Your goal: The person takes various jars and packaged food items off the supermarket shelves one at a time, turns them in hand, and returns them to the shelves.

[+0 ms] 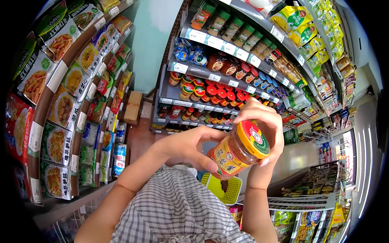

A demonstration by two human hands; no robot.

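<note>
A glass jar of sauce [231, 157] with a yellow-rimmed red and green lid is tilted in front of my chest. Its yellow and red label faces up towards me. My right hand [272, 123] curls around the lid end, fingers over the far side and the thumb mostly hidden. From the other side, my left hand [182, 142] grips the jar's base end, its thumb against the near side and the fingers partly hidden behind the glass. Below the jar is a yellow-green plastic basket [233, 190] with a small dark brown item in it.
Ahead stands a shelf [194, 69] of spice bottles and several rows of lidded jars. Packaged foods [60, 109] line the shelf close on my left. A cardboard box [133, 107] sits by the wall. Snack racks [308, 220] run along the right.
</note>
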